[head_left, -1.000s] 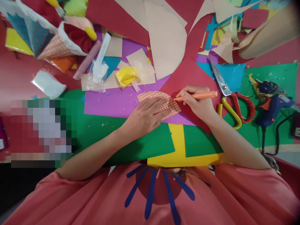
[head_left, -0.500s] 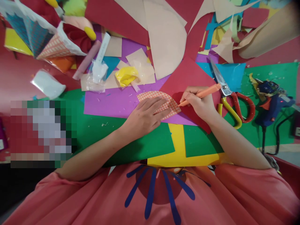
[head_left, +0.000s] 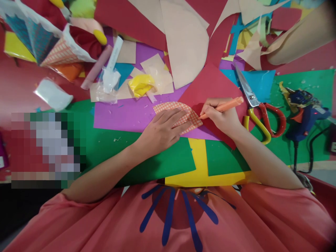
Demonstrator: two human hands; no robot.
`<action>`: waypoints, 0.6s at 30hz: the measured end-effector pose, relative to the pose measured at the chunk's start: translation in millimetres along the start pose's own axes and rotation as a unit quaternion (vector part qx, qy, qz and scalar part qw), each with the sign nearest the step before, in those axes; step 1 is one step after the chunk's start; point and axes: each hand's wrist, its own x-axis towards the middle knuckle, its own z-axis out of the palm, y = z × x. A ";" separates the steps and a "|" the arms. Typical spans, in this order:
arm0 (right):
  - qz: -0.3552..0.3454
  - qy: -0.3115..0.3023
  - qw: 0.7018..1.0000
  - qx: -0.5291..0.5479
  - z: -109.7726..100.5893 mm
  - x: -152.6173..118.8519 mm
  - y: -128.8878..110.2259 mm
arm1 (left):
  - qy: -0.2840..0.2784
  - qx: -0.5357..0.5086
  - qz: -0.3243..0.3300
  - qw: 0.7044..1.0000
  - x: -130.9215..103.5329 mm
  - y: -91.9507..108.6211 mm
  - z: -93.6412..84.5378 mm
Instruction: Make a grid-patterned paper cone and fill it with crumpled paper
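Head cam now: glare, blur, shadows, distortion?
Head view centre: checked piece under left hand fairly sharp; head view: sheen on scissor blades, shadow beside left forearm; head view edges: stretched sleeves, dark top-right corner, pixelated block left.

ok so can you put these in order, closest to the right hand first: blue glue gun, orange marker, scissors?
1. Orange marker: held in the right hand.
2. Scissors: just to the hand's right.
3. Blue glue gun: farther right, past the scissors.
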 end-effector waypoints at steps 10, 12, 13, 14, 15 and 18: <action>-0.002 -0.038 0.999 -0.005 -1.4 0.1 -2.5 | -0.009 -0.016 -0.010 1.000 0.4 -0.2 -0.5; 0.008 -0.044 0.999 -0.003 -2.0 -0.3 -3.0 | -0.004 -0.019 -0.008 1.000 0.0 -0.5 0.0; 0.012 -0.040 0.999 0.007 -2.2 -0.5 -2.8 | -0.002 -0.018 -0.007 1.000 -0.2 -0.7 0.3; 0.015 -0.028 0.999 0.022 -2.4 -0.8 -2.2 | 0.000 -0.016 -0.005 1.000 -0.4 -0.8 0.7; 0.016 -0.009 0.999 0.040 -2.5 -1.2 -1.2 | 0.003 -0.013 -0.003 1.000 -0.6 -0.8 0.9; -0.007 0.049 0.994 0.093 -2.5 -2.7 2.7 | 0.007 -0.005 0.002 1.000 -0.9 -0.8 1.3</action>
